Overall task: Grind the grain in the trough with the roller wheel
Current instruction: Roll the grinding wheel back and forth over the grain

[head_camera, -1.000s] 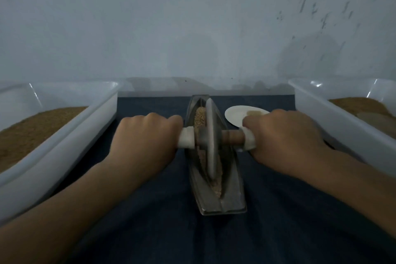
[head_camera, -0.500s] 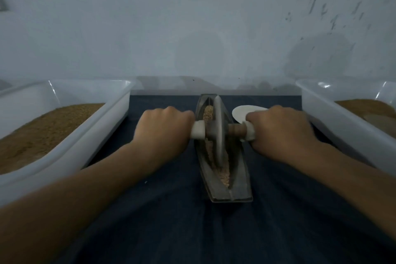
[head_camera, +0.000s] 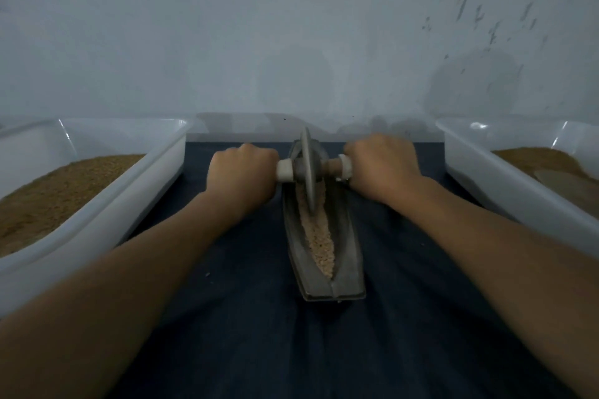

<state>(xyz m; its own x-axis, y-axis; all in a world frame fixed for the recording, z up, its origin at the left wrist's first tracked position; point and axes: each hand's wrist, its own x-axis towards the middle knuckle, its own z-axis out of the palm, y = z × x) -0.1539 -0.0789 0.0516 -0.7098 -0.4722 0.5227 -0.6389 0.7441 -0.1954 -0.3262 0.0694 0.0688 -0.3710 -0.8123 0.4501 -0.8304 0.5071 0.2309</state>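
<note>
A narrow grey metal trough [head_camera: 348, 256] lies lengthwise on the dark blue cloth, pointing away from me. Pale crushed grain [head_camera: 319, 236] fills its groove along the near half. The grey roller wheel [head_camera: 308, 172] stands upright in the groove at the far end of the trough. Its axle runs left to right, with white-wrapped ends. My left hand [head_camera: 241, 173] grips the left handle and my right hand [head_camera: 384, 165] grips the right handle, both with knuckles up and arms stretched forward.
A white plastic tub [head_camera: 107, 204] of brown grain stands at the left. Another white tub [head_camera: 505, 191] with brown meal stands at the right. A pale wall rises just behind the trough's far end. Dark blue cloth [head_camera: 259, 317] covers the surface.
Both hands have pushed the wheel away from me, from the trough's middle to its far end. More grain now shows in the near groove, and the small white dish is hidden behind my right hand.
</note>
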